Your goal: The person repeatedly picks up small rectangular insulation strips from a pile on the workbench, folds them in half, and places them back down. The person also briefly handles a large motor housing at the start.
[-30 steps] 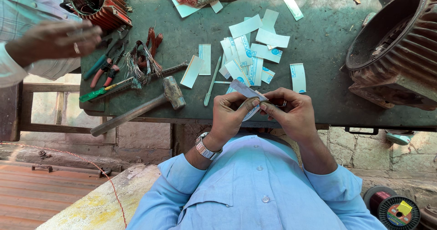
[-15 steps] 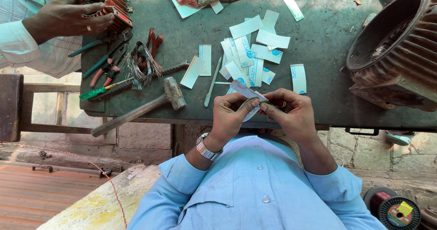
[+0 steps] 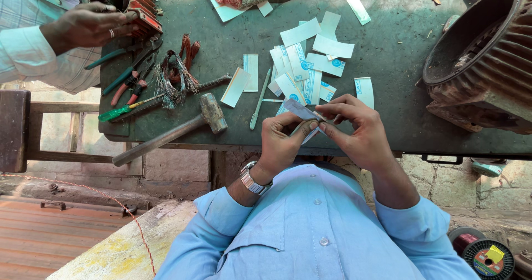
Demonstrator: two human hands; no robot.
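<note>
Under both hands runs the green bench (image 3: 388, 52), its near edge just below the grip, so the work sits close to the body where both thumbs can bear on it. Far to the right of the grip stands a rusty motor housing (image 3: 487, 64), heavy enough to be parked out of the way. Left of the grip lies a hammer (image 3: 172, 130), its handle overhanging the bench edge, easy to catch. Further left, beyond the hammer, hand tools (image 3: 127, 86) and a tuft of copper wire (image 3: 174, 77) cluster near a co-worker's hand (image 3: 88, 25), which rests on a red finned part (image 3: 145, 5). Just beyond the grip, paper slips (image 3: 310, 64) lie fanned loose, within a short reach. The left hand (image 3: 282, 144) and right hand (image 3: 357, 130) meet at one slip (image 3: 302, 111), each pinching an end between thumb and fingertips; the grip is narrow, closed on the slip, which is held tilted just above the bench edge, seemingly to crease it.
</note>
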